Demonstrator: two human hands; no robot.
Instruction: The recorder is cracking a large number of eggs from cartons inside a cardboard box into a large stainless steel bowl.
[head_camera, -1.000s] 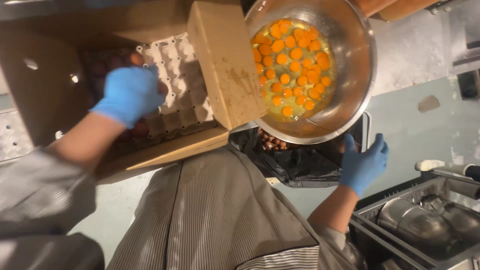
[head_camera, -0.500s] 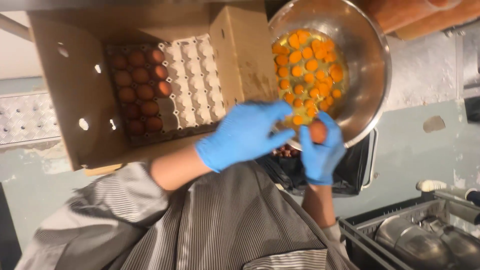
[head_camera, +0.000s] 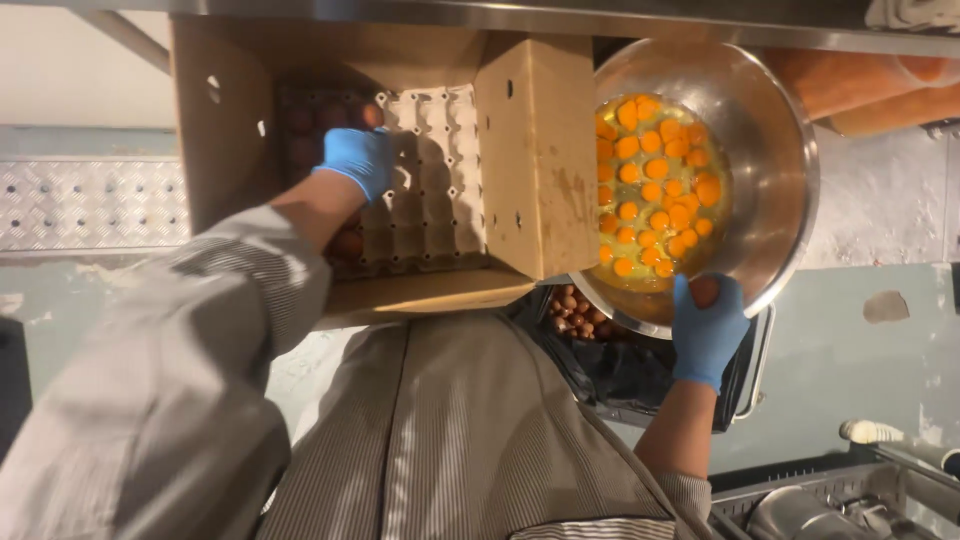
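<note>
Back from the bowl, the left hand (head_camera: 360, 160) now reaches into the egg tray (head_camera: 425, 190) upper left, grip unclear; right hand (head_camera: 708, 325) holds a brown egg (head_camera: 705, 291) at the yolk-filled steel bowl (head_camera: 770, 130), cardboard flap (head_camera: 535, 160) between.

blue gloved hands (head_camera: 708, 330), orange yolks (head_camera: 655, 185), grey striped apron (head_camera: 450, 430).

From my remote seat, the way between the egg tray (head_camera: 425, 190) and the steel bowl (head_camera: 770, 180) was blocked by the upright cardboard flap (head_camera: 535, 160) of the box (head_camera: 215, 130). My left hand (head_camera: 358, 160) reached in over the tray, where the top stood open. My right hand (head_camera: 706, 325) sat at the bowl's near rim, just above the black-lined bin (head_camera: 630, 365); the bowl's mouth lay open.
</note>
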